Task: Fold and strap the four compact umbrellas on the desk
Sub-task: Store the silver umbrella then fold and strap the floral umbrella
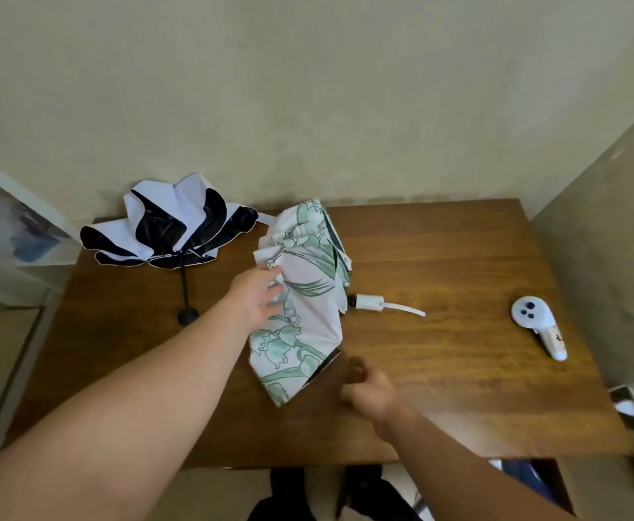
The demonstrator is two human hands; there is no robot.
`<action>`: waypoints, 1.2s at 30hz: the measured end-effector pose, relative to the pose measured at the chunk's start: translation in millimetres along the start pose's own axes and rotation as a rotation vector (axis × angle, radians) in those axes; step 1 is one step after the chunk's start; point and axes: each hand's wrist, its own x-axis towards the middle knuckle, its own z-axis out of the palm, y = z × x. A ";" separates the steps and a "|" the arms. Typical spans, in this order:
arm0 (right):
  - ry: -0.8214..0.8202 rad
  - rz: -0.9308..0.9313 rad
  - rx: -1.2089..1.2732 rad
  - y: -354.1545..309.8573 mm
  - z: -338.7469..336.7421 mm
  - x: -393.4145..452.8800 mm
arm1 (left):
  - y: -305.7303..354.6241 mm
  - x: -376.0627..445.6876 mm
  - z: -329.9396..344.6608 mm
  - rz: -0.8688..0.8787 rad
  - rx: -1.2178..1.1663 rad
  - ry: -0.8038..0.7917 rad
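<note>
A white umbrella with a green floral print (302, 306) lies loosely collapsed in the middle of the wooden desk (458, 257); its white handle with a wrist strap (373, 302) points right. My left hand (257, 298) reaches over the left side of its canopy, fingers on the fabric folds. My right hand (368, 392), blurred, hovers over the desk just right of the canopy's near end with fingers loosely curled and nothing in them. A second umbrella, white outside and black inside (168, 227), sits half open at the back left, its black handle (187, 315) toward me.
A white handheld controller (539, 329) lies near the desk's right edge. A beige wall rises behind the desk and another on the right. A pale shelf with items stands off the desk's left side. Dark objects sit on the floor under the front edge.
</note>
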 end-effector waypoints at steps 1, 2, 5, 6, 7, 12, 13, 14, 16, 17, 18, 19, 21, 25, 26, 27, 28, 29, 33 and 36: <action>-0.067 0.036 0.072 3.7 10.4 1.3 | -1.7 0.8 0.1 -0.014 -0.030 -0.011; -0.123 0.051 0.135 3.2 20.5 3.0 | -2.4 1.1 0.1 -0.018 -0.039 -0.011; -0.182 0.028 0.210 -7.2 48.5 8.9 | -6.4 4.4 -1.0 -0.009 -0.020 0.018; -0.184 0.018 0.183 -10.4 56.8 11.2 | -7.3 6.0 -2.3 -0.001 -0.010 0.006; -0.187 0.003 0.125 -11.9 64.9 13.3 | -8.1 8.5 -4.8 0.010 0.015 -0.016; -0.234 -0.045 0.038 -1.2 101.0 3.5 | -10.9 11.2 -32.7 0.088 0.222 -0.192; -0.220 -0.064 0.057 0.7 103.1 -0.5 | -12.0 8.2 -40.8 0.107 0.265 -0.191; -0.212 -0.088 0.088 0.4 102.5 -4.9 | -13.9 4.2 -49.9 0.132 0.309 -0.165; -0.174 -0.129 0.148 -6.7 94.9 -12.9 | -21.7 -1.6 -71.5 0.180 0.443 -0.028; -0.133 -0.134 0.168 -13.6 89.4 -17.2 | -28.0 -4.0 -82.7 0.199 0.517 0.042; -0.092 -0.139 0.196 -22.2 83.6 -21.3 | -35.1 -5.6 -93.4 0.208 0.568 0.088; -0.056 -0.137 0.235 -30.5 77.9 -24.2 | -41.8 -8.2 -101.4 0.206 0.596 0.096; 0.006 -0.130 0.312 -48.0 67.9 -31.1 | -53.3 -15.8 -108.5 0.216 0.664 0.024; 0.097 -0.107 0.322 -66.8 56.1 -40.7 | -66.0 -28.1 -101.8 0.347 0.830 -0.145; 0.105 -0.110 0.317 -67.4 54.4 -43.5 | -67.8 -30.2 -98.6 0.401 0.866 -0.154; 0.109 -0.114 0.309 -67.4 53.2 -46.6 | -69.5 -31.4 -95.0 0.462 0.910 -0.157; 0.109 -0.122 0.292 -66.6 51.7 -48.5 | -71.2 -31.8 -91.3 0.522 0.957 -0.156; 0.119 -0.127 0.276 -66.4 50.8 -51.6 | -72.5 -31.8 -87.3 0.575 1.002 -0.150; 0.132 -0.132 0.266 -64.3 47.5 -60.0 | -78.0 -31.2 -73.7 0.691 1.213 -0.138; 0.134 -0.148 0.237 -63.6 43.5 -67.5 | -88.1 -32.9 -63.1 0.684 1.252 -0.189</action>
